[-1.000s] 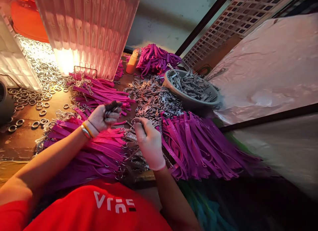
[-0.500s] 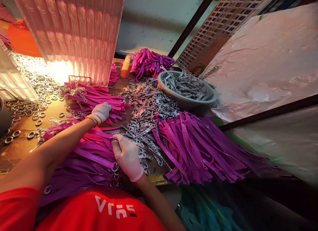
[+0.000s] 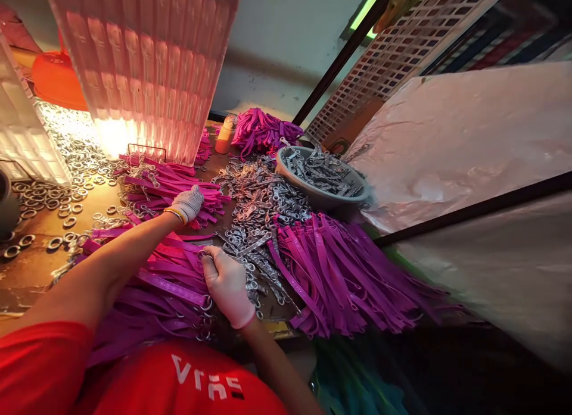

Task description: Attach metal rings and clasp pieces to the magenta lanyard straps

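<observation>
My left hand (image 3: 188, 204), in a dotted white glove, rests on the far pile of purple straps (image 3: 154, 186). Its fingers curl down among the straps, and the fingertips are hidden. My right hand (image 3: 227, 284), in a smooth pale glove, pinches a small metal ring (image 3: 204, 254) between thumb and forefinger. Just left of it spreads a nearer pile of purple straps (image 3: 172, 290), several with metal rings at their ends. To its right lies a heap of silver metal clasps with rings (image 3: 257, 194).
A grey basin (image 3: 324, 194) of metal clasps stands behind the heap. More purple straps (image 3: 339, 272) hang over the table's front edge. Loose rings (image 3: 67, 194) cover the left side, around translucent ribbed panels (image 3: 156, 64). An orange-capped bottle (image 3: 224, 138) stands at the back.
The view has shifted slightly. My left hand has moved a little to the right over the far straps. My right hand keeps its pinch on the ring, almost in place.
</observation>
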Action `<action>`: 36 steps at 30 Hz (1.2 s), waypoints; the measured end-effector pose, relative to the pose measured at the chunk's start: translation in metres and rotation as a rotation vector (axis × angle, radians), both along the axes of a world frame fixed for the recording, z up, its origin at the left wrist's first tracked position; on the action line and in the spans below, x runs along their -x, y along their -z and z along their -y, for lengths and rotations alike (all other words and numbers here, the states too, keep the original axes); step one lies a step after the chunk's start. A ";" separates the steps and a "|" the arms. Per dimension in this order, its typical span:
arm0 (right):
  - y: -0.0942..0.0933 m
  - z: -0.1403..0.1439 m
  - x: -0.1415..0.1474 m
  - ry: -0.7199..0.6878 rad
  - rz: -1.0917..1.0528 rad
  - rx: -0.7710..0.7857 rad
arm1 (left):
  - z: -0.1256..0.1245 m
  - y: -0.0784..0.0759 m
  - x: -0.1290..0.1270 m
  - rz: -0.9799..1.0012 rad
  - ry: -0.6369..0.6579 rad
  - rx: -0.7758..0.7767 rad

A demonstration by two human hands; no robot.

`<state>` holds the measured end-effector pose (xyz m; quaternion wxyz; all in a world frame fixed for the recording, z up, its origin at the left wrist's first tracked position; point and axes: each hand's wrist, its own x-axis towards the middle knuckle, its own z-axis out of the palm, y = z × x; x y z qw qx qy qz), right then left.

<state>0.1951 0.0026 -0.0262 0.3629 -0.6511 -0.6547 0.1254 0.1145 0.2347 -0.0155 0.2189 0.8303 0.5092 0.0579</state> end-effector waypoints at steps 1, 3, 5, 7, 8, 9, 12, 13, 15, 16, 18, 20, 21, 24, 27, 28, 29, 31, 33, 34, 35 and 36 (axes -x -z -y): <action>-0.001 0.000 -0.001 -0.007 -0.012 0.011 | 0.001 -0.005 0.002 0.045 -0.014 -0.006; -0.004 -0.002 -0.004 -0.024 -0.056 0.036 | 0.006 -0.016 0.008 0.151 -0.040 -0.010; -0.009 -0.004 -0.008 -0.023 -0.104 0.043 | 0.018 -0.026 0.019 0.268 -0.042 0.021; -0.016 -0.009 -0.011 -0.014 -0.125 0.027 | 0.039 -0.032 0.037 0.360 -0.038 0.080; -0.021 -0.011 -0.012 -0.019 -0.125 0.013 | 0.052 -0.033 0.047 0.409 -0.036 0.133; -0.025 -0.015 -0.012 -0.035 -0.120 -0.002 | 0.066 -0.034 0.058 0.478 -0.041 0.214; -0.035 -0.025 -0.008 -0.129 -0.070 -0.028 | 0.104 -0.028 0.088 0.848 -0.150 0.601; -0.036 -0.029 -0.005 -0.162 -0.037 -0.025 | 0.115 -0.024 0.095 0.966 -0.214 0.719; -0.038 -0.034 0.002 -0.220 0.048 0.006 | 0.131 -0.017 0.105 1.094 -0.329 0.837; -0.039 -0.035 0.007 -0.242 0.094 0.032 | 0.137 -0.013 0.108 1.118 -0.358 0.850; -0.041 -0.035 0.015 -0.265 0.192 0.091 | 0.145 -0.009 0.110 1.146 -0.363 0.839; -0.045 -0.033 0.022 -0.256 0.328 0.151 | 0.151 -0.007 0.110 1.135 -0.332 0.795; -0.048 -0.031 0.024 -0.248 0.411 0.181 | 0.152 -0.007 0.110 1.114 -0.316 0.766; -0.055 -0.028 0.028 -0.230 0.638 0.250 | 0.155 -0.008 0.111 0.976 -0.231 0.630; -0.054 -0.027 0.028 -0.216 0.754 0.255 | 0.154 -0.006 0.113 0.767 -0.059 0.314; -0.052 -0.027 0.027 -0.209 0.771 0.246 | 0.154 -0.006 0.114 0.697 -0.011 0.198; -0.048 -0.028 0.027 -0.201 0.777 0.236 | 0.154 -0.005 0.114 0.633 0.026 0.111; -0.041 -0.029 0.028 -0.189 0.751 0.212 | 0.153 -0.004 0.113 0.542 0.067 0.052; -0.036 -0.030 0.029 -0.166 0.685 0.187 | 0.152 -0.002 0.113 0.543 0.091 0.117; -0.035 -0.030 0.029 -0.153 0.643 0.173 | 0.150 -0.001 0.114 0.580 0.099 0.179; -0.036 -0.030 0.029 -0.145 0.602 0.158 | 0.148 0.000 0.115 0.634 0.099 0.245; -0.038 -0.030 0.030 -0.148 0.565 0.146 | 0.147 0.001 0.116 0.695 0.088 0.306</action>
